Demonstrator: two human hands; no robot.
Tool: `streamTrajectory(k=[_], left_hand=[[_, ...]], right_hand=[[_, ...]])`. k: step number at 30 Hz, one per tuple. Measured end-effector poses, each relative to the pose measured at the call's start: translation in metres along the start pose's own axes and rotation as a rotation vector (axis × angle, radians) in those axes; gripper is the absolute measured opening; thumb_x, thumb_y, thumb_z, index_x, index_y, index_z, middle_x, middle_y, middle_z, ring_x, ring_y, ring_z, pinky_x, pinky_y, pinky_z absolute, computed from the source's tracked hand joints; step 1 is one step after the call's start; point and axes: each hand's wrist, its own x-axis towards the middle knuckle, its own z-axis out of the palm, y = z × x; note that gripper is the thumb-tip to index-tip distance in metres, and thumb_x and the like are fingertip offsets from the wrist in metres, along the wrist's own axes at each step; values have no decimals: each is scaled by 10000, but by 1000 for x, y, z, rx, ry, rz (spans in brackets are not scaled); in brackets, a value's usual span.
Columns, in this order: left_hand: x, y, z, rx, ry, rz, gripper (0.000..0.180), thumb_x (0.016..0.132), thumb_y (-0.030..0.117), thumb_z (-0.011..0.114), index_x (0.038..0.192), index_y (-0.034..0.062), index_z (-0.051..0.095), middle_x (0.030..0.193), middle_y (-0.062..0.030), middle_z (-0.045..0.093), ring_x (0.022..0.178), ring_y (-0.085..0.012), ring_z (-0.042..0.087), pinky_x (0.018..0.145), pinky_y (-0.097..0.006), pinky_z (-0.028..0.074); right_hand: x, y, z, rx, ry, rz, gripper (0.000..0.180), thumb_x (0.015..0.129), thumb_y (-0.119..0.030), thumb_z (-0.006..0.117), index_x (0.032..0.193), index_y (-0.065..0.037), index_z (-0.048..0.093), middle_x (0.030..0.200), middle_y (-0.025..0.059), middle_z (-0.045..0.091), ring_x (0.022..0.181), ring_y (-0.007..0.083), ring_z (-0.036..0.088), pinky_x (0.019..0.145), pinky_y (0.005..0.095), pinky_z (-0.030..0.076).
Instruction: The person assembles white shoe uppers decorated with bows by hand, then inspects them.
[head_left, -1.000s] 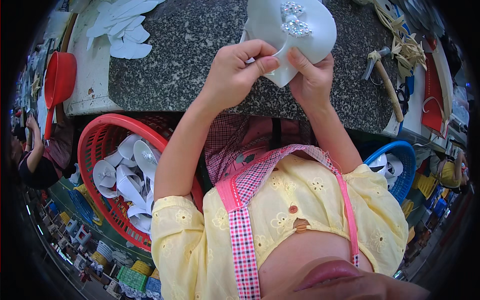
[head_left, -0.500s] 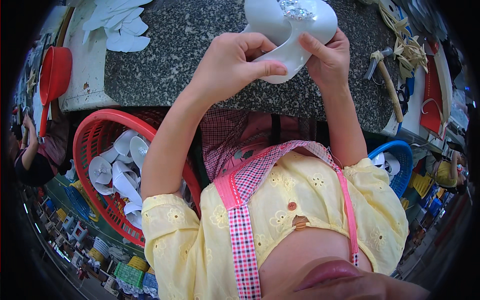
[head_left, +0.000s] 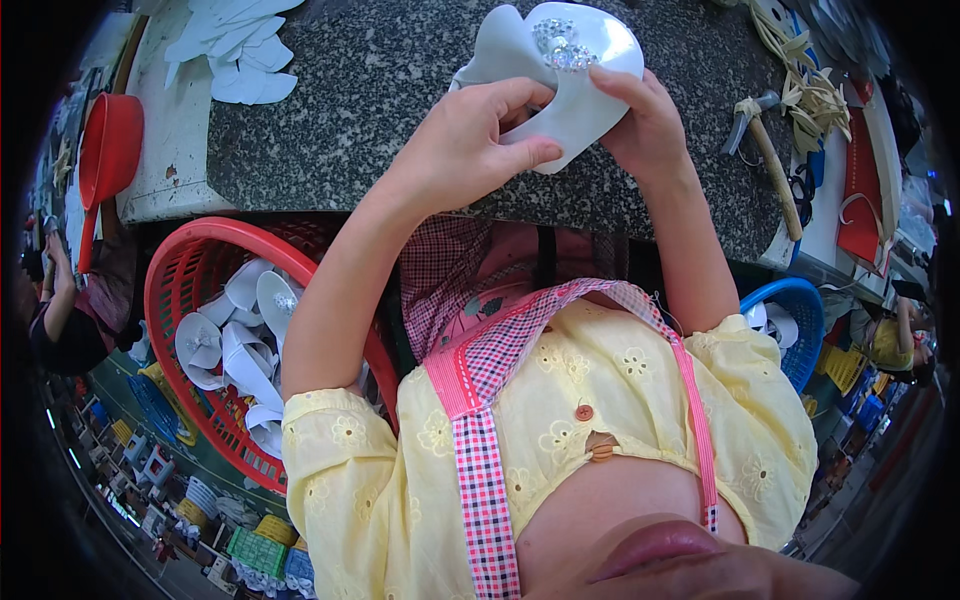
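Observation:
Above the near part of the stone slab (head_left: 310, 150), both hands grip a glossy white shoe upper (head_left: 600, 110) with a cluster of sparkling rhinestones on it. My left hand (head_left: 480, 140) pinches its near left edge, thumb on one side and fingers curled to the other. At the right edge, my right hand (head_left: 645, 125) is closed on the same piece. The thumb lies on the face by the stones, and the remaining fingers are hidden behind it.
White cut pieces (head_left: 245, 50) lie at the far left. A hammer (head_left: 770, 160) and beige strips (head_left: 815, 100) are on the right. Below the table edge stand a red basket (head_left: 165, 300) of similar uppers and a blue basket (head_left: 815, 330). A red pan (head_left: 110, 150) sits left.
The white shoe upper has shifted left and slightly nearer, tilting so that more of its rhinestone face shows. Both hands moved with it, keeping hold.

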Motion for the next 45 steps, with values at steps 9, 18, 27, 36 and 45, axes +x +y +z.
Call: streamTrajectory(k=[9, 18, 27, 36, 45], left_hand=[[-7, 15, -14, 145, -179, -26, 315, 749, 152, 679, 1017, 3, 608, 910, -82, 650, 858, -154, 606, 760, -298, 460], [5, 46, -46, 658, 157, 487, 298, 743, -28, 547, 1040, -14, 556, 969, -142, 618, 847, -237, 607, 771, -284, 462], [-2, -9, -12, 1319, 50, 374, 443, 695, 153, 583, 1112, 24, 509, 928, -58, 578, 922, -192, 535, 799, -305, 397], [-10, -22, -16, 1205, 242, 318, 542, 757, 272, 624, 1207, 19, 455, 1092, -115, 571, 1122, -241, 473, 936, -353, 359], [-20, -22, -28, 925, 130, 323, 267, 695, 190, 661, 908, 59, 569, 892, -70, 546, 978, -248, 510, 818, -374, 394]], right_hand=[[0, 2, 16, -408, -206, -219, 238, 839, -94, 591, 1053, 4, 554, 932, 51, 617, 843, 117, 591, 731, 254, 493], [14, 12, 23, -1871, -528, -1172, 146, 680, -67, 595, 815, -14, 576, 1124, 144, 486, 1082, 294, 497, 819, 341, 497], [-8, 9, 23, -1598, -292, -697, 427, 674, -142, 672, 1043, 2, 513, 1123, 178, 478, 1041, 317, 506, 856, 368, 445], [10, 24, 22, -1619, 35, -577, 462, 670, -60, 649, 1113, -140, 540, 778, 1, 602, 850, 147, 584, 885, 394, 355], [3, 25, -3, -1509, -193, -662, 501, 658, -25, 621, 1128, -194, 572, 842, -34, 589, 880, 127, 560, 943, 456, 266]])
